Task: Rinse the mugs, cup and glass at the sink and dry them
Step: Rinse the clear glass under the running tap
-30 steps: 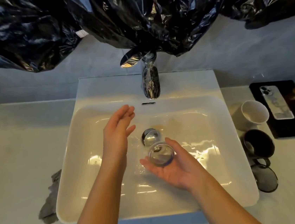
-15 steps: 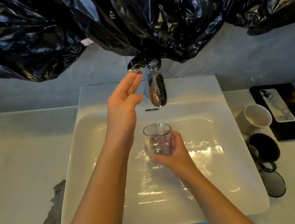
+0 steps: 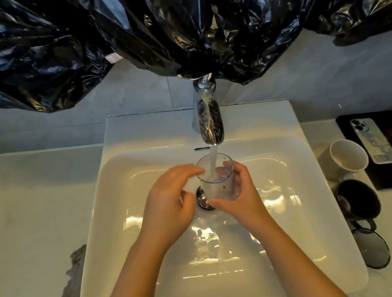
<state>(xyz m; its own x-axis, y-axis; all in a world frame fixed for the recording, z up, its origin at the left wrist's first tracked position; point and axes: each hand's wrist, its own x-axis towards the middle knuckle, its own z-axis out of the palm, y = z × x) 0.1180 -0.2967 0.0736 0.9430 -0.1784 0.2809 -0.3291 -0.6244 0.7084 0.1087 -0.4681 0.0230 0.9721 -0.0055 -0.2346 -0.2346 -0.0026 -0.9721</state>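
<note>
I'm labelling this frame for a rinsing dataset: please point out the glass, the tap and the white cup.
glass point(image 3: 216, 190), head view, on its clear side wall.
tap point(image 3: 209, 122), head view, on the chrome spout.
white cup point(image 3: 348, 155), head view, on its inner wall.

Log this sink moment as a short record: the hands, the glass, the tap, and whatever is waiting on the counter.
glass: upright over the sink, under the stream
right hand: grips the glass
left hand: at the glass's left side, blurred; contact unclear
tap: running, water falls into the glass
sink: white basin, wet
right of sink: white cup, black mug, third dark vessel
left of sink: grey cloth
</note>
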